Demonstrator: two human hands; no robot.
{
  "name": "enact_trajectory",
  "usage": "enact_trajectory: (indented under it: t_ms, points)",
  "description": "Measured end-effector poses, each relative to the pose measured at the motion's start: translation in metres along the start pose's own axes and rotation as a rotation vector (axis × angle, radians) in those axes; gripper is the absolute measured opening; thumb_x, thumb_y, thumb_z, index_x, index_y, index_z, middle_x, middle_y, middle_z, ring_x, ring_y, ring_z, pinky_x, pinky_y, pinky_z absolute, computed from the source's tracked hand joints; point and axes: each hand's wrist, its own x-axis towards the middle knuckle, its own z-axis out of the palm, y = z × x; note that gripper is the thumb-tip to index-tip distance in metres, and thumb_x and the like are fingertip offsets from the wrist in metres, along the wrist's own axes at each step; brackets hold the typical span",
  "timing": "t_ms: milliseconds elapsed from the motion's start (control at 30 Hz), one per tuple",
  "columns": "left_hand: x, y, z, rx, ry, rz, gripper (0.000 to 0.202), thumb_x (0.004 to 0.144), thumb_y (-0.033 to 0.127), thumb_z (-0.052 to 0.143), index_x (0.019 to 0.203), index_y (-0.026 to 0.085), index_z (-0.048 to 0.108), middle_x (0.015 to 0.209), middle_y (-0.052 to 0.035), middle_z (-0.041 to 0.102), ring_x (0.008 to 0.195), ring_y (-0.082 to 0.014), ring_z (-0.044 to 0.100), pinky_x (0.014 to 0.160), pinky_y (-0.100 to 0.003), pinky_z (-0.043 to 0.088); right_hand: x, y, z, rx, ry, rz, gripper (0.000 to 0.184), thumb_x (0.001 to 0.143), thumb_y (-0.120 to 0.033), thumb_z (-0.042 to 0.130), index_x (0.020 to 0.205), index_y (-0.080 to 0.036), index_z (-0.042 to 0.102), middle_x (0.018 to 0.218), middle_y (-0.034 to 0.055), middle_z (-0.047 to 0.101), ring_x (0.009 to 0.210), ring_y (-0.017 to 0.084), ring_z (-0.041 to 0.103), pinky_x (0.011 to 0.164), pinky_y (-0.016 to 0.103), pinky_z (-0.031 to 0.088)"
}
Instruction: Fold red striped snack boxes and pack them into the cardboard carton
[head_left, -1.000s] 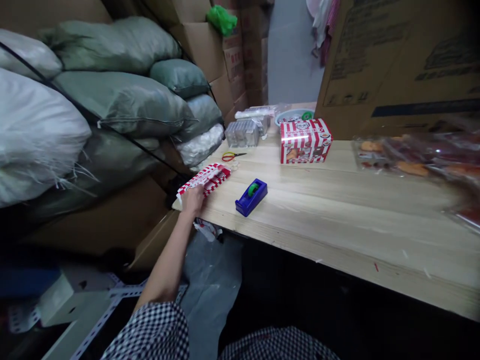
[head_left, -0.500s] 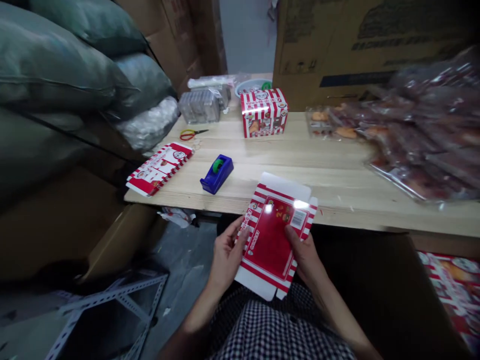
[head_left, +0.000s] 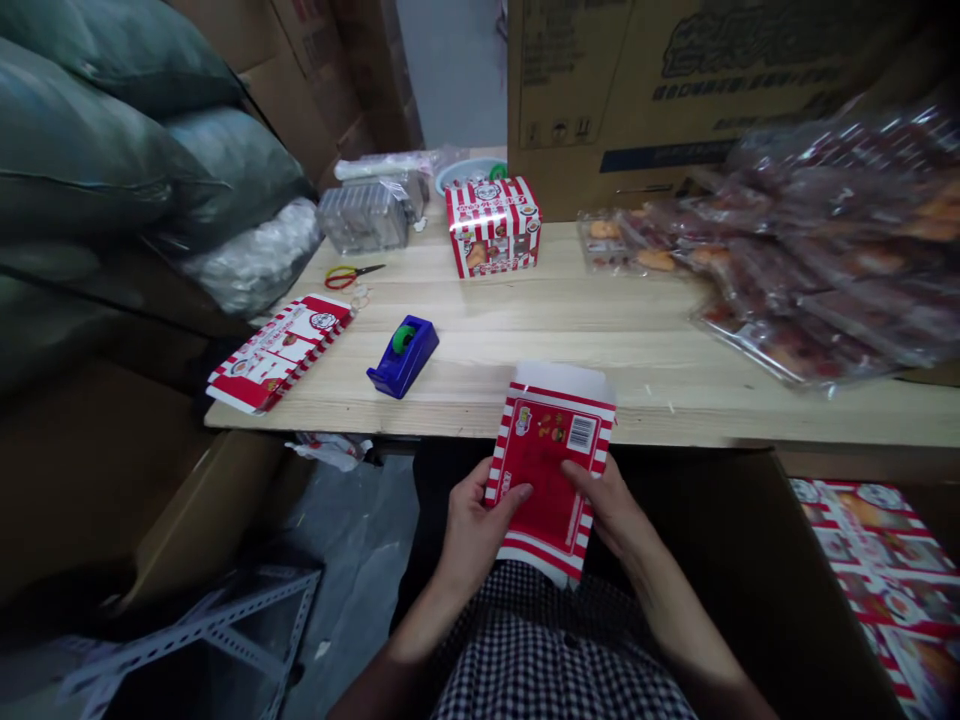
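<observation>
Between my hands is a red and white striped cardboard box (head_left: 544, 470), its white end flaps sticking out at top and bottom. My left hand (head_left: 480, 515) grips its left edge, thumb lying on the red panel. On the opposite edge my right hand (head_left: 606, 495) holds it, thumb pressed on the panel below the barcode; the fingers behind the box are hidden. The box is tilted over my lap at the table's front edge. A blue tape dispenser (head_left: 405, 358) with green tape stands nearest on the table (head_left: 480, 330).
Flat striped cartons (head_left: 281, 352) lie at the table's left, near scissors (head_left: 352, 276). An assembled striped box (head_left: 493, 228) stands at the back beside clear plastic trays (head_left: 364, 215). Wrapped toy food packs (head_left: 817, 270) pile up at right. More printed cartons (head_left: 885, 580) sit at lower right.
The view has shifted right. The box in my hands is turned more upright and seems narrower, its side panel less visible. My left thumb has slid further onto the red panel.
</observation>
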Motion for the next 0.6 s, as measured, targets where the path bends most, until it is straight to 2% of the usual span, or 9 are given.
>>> enact_trajectory:
  t_ms: [100,233,300,400,500,600]
  points:
    - [0.000,0.001,-0.005,-0.030,0.011,-0.012,0.035,0.081,0.036,0.076,0.109,0.018,0.070,0.099,-0.0064,0.077,0.084,-0.0218,0.073,0.080,-0.034,0.060,0.000,-0.008,-0.012,0.069,-0.125,0.034,0.044,0.073,-0.039,0.086,0.113,-0.028,0.071,0.117,0.0053,0.076,0.106,0.028,0.072,0.097,0.045,0.056]
    - [0.003,0.003,-0.017,0.011,-0.054,-0.011,0.036,0.086,0.039,0.070,0.117,0.019,0.069,0.105,-0.0068,0.077,0.087,-0.0213,0.073,0.080,-0.032,0.058,0.002,-0.008,-0.021,0.064,-0.172,0.049,0.039,0.079,-0.038,0.081,0.115,-0.029,0.070,0.119,0.0053,0.075,0.110,0.028,0.071,0.097,0.044,0.055]
    - [0.010,0.006,-0.023,0.033,-0.048,0.034,0.037,0.089,0.041,0.066,0.119,0.018,0.069,0.109,-0.0076,0.076,0.091,-0.0213,0.072,0.081,-0.030,0.057,0.004,-0.002,-0.020,0.073,-0.184,0.061,0.039,0.080,-0.039,0.080,0.115,-0.028,0.070,0.120,0.0055,0.075,0.112,0.029,0.070,0.098,0.045,0.055]
    - [0.027,0.008,-0.031,-0.039,0.007,0.137,0.044,0.087,0.038,0.069,0.127,0.019,0.066,0.119,-0.0086,0.074,0.102,-0.0223,0.071,0.092,-0.033,0.054,0.005,0.012,-0.015,0.088,-0.200,0.088,0.037,0.081,-0.039,0.079,0.115,-0.027,0.069,0.120,0.0056,0.074,0.115,0.029,0.068,0.098,0.046,0.054]
    - [0.044,-0.001,-0.037,-0.137,0.043,0.203,0.054,0.081,0.033,0.077,0.132,0.020,0.063,0.122,-0.0094,0.072,0.108,-0.0224,0.069,0.100,-0.034,0.050,0.003,0.028,-0.016,0.106,-0.246,0.131,0.043,0.084,-0.039,0.077,0.124,-0.029,0.064,0.125,0.0055,0.072,0.118,0.029,0.066,0.100,0.047,0.053]
    - [0.051,-0.019,-0.043,-0.160,0.054,0.210,0.059,0.078,0.030,0.080,0.134,0.021,0.062,0.119,-0.0083,0.073,0.108,-0.0210,0.068,0.098,-0.032,0.050,0.000,0.039,-0.027,0.101,-0.289,0.202,0.047,0.087,-0.042,0.074,0.130,-0.031,0.061,0.127,0.0054,0.071,0.119,0.029,0.066,0.102,0.049,0.051]
